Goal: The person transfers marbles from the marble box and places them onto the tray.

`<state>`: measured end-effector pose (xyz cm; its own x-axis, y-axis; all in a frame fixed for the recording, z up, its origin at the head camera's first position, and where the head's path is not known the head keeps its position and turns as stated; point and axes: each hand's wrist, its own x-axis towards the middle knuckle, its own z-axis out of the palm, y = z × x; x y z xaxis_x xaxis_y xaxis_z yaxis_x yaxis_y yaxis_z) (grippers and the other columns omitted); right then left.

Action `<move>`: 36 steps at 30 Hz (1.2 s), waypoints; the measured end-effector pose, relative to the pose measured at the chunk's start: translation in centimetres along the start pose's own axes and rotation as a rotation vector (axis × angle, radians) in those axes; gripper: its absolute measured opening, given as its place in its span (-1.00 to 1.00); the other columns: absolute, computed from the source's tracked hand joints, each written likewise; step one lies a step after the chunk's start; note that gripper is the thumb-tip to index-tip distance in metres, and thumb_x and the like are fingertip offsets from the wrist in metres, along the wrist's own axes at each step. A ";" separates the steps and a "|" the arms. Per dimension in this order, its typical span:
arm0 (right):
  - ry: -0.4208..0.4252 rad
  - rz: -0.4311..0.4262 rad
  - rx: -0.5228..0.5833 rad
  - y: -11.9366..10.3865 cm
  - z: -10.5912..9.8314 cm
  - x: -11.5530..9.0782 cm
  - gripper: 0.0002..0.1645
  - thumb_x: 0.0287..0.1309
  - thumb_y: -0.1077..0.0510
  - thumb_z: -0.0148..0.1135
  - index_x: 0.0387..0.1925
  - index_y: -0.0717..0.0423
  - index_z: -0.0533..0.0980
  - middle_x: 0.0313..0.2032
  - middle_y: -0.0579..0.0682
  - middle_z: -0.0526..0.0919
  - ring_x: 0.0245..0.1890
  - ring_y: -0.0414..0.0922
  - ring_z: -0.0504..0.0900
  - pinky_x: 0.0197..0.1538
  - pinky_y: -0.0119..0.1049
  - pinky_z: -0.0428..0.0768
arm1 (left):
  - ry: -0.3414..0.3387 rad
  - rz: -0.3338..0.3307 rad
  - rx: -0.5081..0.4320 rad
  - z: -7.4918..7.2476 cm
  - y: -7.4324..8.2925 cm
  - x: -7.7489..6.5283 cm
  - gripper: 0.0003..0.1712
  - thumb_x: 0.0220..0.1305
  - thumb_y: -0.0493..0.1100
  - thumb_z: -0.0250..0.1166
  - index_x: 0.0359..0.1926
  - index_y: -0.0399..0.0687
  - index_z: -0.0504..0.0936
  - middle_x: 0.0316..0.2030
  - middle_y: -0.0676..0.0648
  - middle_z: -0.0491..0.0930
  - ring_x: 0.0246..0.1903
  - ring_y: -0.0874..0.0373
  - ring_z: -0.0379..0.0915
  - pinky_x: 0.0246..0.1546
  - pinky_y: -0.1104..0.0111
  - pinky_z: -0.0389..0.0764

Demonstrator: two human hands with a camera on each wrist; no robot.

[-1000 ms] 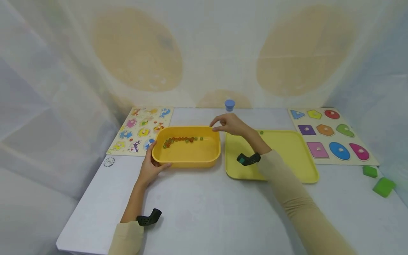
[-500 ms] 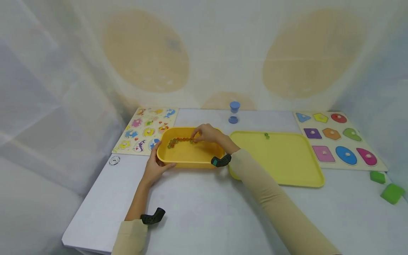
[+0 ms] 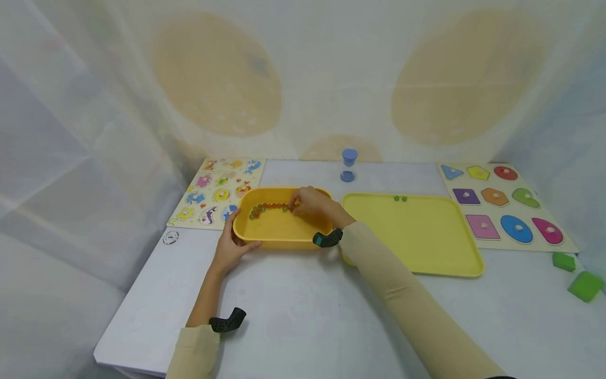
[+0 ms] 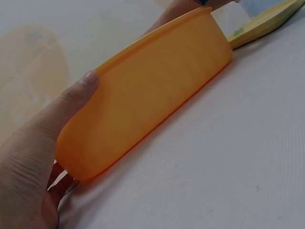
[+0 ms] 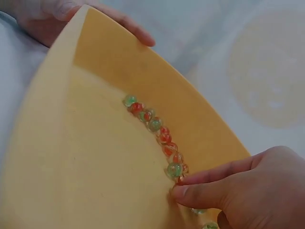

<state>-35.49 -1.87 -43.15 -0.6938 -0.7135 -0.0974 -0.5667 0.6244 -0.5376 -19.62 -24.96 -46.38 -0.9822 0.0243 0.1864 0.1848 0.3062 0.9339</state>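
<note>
Near edge: black wristband [image 3: 227,321] on left wrist; a second crosses the basin's near right corner.
Blocks: two green blocks [image 3: 586,287], well right of basin.
Left hand [image 3: 229,250]: grips basin's left end, thumb on near wall.
Round mark [image 3: 171,238]: left of basin; lettering too small to read.
Basin [image 3: 279,244]: landmark, orange-yellow.
Tray [image 3: 416,247]: yellow, right of basin; right sleeve [image 3: 379,263] hides its near left corner.
Marbles [image 5: 165,137]: red and green row along basin's far wall.
Right hand [image 5: 257,186]: in basin, thumb and forefinger pinching a mostly hidden reddish marble; blocks row's right end.
Tray marbles [image 3: 404,199]: two, green, far edge.
Boards: animal board [image 3: 222,195] behind-left of basin, shape board [image 3: 473,197] beyond tray.
Hourglass [image 3: 349,164]: blue-capped, behind-right of basin.
</note>
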 end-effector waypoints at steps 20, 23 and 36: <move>0.295 0.030 0.023 8.2 -6.7 -16.0 -0.76 0.05 0.01 0.24 -0.26 0.03 0.61 -0.80 -0.12 0.15 -0.77 -0.20 0.06 -0.64 -0.38 0.12 | 0.002 -0.006 0.003 -0.1 0.3 -0.4 0.11 -0.09 -0.14 0.43 0.37 0.05 -0.11 0.34 -0.17 -0.05 0.25 -0.12 0.06 0.17 0.23 0.26; 0.303 0.103 -0.006 11.5 -6.1 -18.8 -0.77 0.05 0.04 0.24 -0.27 0.05 0.61 -0.78 -0.13 0.16 -0.75 -0.21 0.07 -0.64 -0.38 0.09 | 0.004 -0.003 0.014 -0.1 0.4 -0.5 0.11 -0.08 -0.14 0.42 0.37 0.04 -0.11 0.34 -0.16 -0.06 0.25 -0.12 0.06 0.18 0.25 0.25; 0.352 0.177 -0.002 14.1 -5.5 -21.0 -0.64 0.04 0.00 0.25 -0.14 0.10 0.55 -0.76 -0.14 0.14 -0.78 -0.23 0.14 -0.70 -0.42 0.11 | -0.011 -0.002 0.007 0.3 0.6 -0.2 0.08 -0.05 -0.20 0.40 0.37 0.03 -0.13 0.34 -0.17 -0.05 0.24 -0.12 0.07 0.16 0.28 0.26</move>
<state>-31.36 23.66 -44.02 -0.8906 -0.4424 0.1051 -0.4253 0.7286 -0.5370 -19.29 -24.52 -45.96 -0.9828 0.0339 0.1813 0.1828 0.3128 0.9321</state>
